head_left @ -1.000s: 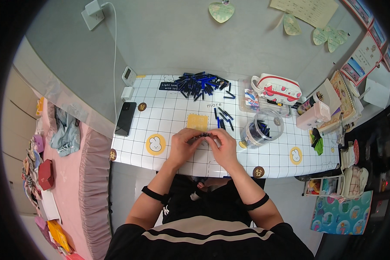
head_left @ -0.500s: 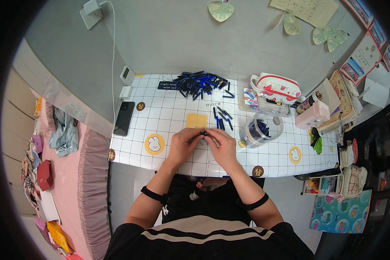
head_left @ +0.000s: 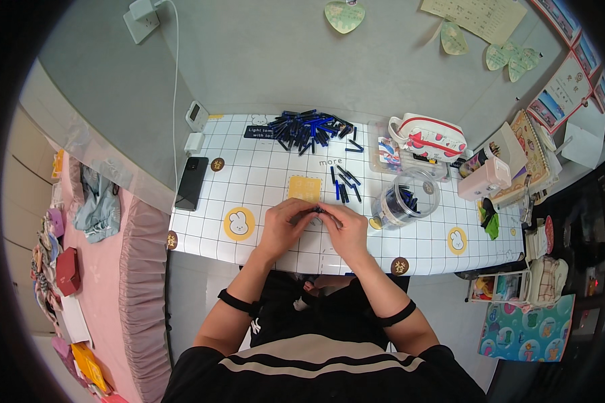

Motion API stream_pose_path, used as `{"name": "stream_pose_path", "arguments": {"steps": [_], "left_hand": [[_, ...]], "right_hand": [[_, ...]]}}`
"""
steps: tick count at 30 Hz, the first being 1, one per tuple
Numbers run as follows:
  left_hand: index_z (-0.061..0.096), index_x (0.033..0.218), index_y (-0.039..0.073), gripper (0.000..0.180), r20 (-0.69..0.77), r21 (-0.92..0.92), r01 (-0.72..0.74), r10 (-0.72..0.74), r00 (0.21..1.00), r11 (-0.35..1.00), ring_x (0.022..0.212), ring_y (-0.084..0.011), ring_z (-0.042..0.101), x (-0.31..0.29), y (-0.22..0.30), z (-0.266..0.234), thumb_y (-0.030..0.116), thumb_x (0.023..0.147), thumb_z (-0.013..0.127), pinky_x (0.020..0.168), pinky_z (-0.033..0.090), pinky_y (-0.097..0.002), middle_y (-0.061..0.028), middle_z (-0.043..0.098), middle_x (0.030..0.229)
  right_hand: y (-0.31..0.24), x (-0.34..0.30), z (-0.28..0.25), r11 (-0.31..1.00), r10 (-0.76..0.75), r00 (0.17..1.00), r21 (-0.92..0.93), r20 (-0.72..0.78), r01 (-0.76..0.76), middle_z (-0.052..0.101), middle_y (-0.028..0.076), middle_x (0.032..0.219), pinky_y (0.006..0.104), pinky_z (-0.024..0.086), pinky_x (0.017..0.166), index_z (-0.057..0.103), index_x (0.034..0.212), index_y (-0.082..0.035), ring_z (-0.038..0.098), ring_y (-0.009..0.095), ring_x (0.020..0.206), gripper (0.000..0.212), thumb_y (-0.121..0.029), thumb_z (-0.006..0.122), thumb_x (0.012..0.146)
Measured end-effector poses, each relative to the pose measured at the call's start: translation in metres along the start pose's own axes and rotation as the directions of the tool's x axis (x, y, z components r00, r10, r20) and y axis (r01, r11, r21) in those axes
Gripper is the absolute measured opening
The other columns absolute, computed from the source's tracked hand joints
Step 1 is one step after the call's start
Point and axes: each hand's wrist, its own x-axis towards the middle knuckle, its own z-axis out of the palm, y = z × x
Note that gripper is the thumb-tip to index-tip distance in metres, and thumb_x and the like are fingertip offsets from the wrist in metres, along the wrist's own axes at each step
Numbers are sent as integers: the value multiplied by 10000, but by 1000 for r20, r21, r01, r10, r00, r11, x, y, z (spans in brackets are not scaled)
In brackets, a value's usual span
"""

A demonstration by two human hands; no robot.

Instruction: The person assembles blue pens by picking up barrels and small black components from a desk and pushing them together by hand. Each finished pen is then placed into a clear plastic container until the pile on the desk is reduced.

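My left hand [head_left: 284, 225] and my right hand [head_left: 343, 228] meet at the near middle of the worktop [head_left: 262, 174], fingertips together over the white grid mat. Between them I pinch a small dark pen cartridge [head_left: 318, 211]; both hands are curled shut on it, the left from the left end, the right from the right. It is too small to tell more about how it sits in my fingers.

Compared with a second ago, little differs: my hands stay in the same spot near the worktop's near edge, still closed on the same little piece, and my forearms come in from the near side as before. The fingers have only shifted slightly around the cartridge.

Just beyond my hands lies a yellow square patch [head_left: 304, 187] on the mat, and to its right a loose cluster of blue cartridges [head_left: 343, 184]. At the far edge sits the big heap of dark blue cartridges [head_left: 309, 127], unchanged. To the right of my right hand stands a clear round jar [head_left: 403, 198] with more cartridges in it. A black phone [head_left: 191, 183] lies at the left edge, and a white and red pencil case [head_left: 429, 136] sits far right. None of these has moved.
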Motion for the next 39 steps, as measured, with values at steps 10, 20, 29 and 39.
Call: {"name": "stream_pose_path", "arguments": {"steps": [10, 20, 29, 39], "left_hand": [[515, 728, -18, 120, 25, -147, 5, -1, 1000, 989, 631, -159, 540, -1, 0, 0, -9, 619, 565, 556, 447, -214, -85, 529, 719], [548, 711, -11, 112, 14, -50, 12, -12, 1000, 999, 597, -154, 545, 4, 3, 1, 15, 608, 585, 535, 448, -204, -77, 543, 691], [555, 683, 6, 127, 150, 201, -90, 60, 987, 975, 552, -169, 534, 16, 8, -12, 25, 568, 607, 487, 423, -226, -86, 541, 644], [556, 714, 18, 111, 116, -5, -325, 323, 939, 946, 587, -175, 532, 34, 49, -6, 9, 605, 577, 501, 414, -225, -73, 545, 642]], "right_hand": [[0, 0, -2, 1000, 27, 1000, 16, -8, -26, 544, 87, 679, 229, 404, 472, 543, 735, -26, 527, 184, 563, 145, 3, 570, 596], [3, 3, -1, 999, 51, 999, -5, -4, -51, 529, 88, 669, 252, 396, 472, 534, 724, -25, 510, 209, 575, 144, 4, 570, 587], [9, 7, 3, 975, -156, 988, -162, -1, 154, 499, 92, 640, 278, 390, 498, 509, 681, -26, 485, 234, 605, 145, 15, 562, 553], [-26, 13, -39, 946, -321, 926, -122, -200, 302, 531, 86, 660, 259, 399, 502, 525, 713, -11, 508, 210, 580, 130, 32, 540, 592]]}}
